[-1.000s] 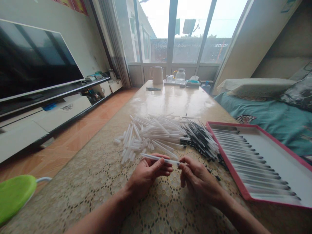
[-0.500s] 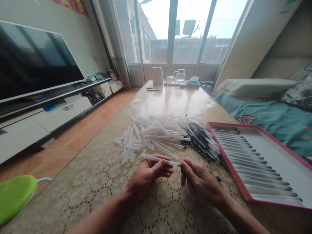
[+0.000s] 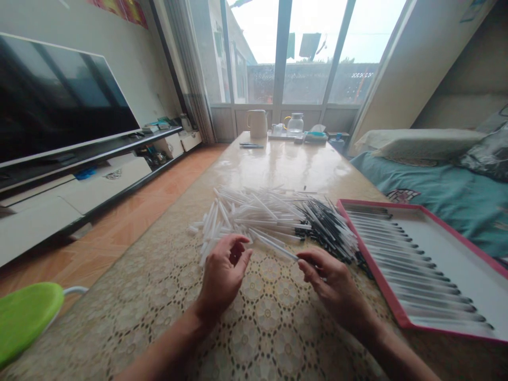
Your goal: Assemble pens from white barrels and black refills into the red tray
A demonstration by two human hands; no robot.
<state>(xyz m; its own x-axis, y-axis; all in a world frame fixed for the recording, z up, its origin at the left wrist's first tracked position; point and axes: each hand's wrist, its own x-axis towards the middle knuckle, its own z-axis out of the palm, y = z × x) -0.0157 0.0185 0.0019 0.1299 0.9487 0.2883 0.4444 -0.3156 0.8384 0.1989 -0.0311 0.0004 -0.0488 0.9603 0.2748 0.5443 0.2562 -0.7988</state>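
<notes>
One slim white tube [image 3: 282,250], its long axis slanting forward and left above the table [image 3: 268,317], is pinched at its near end by the right hand [image 3: 327,276], while the left hand [image 3: 223,270] curves, thumb and fingers parted, near one white pile [image 3: 262,209], with one dark heap [image 3: 327,228] and one pink-rimmed box [image 3: 392,306] rightward.

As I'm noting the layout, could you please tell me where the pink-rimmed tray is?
In the head view, the pink-rimmed tray lies on the table's right side, just right of the dark rods.
</notes>
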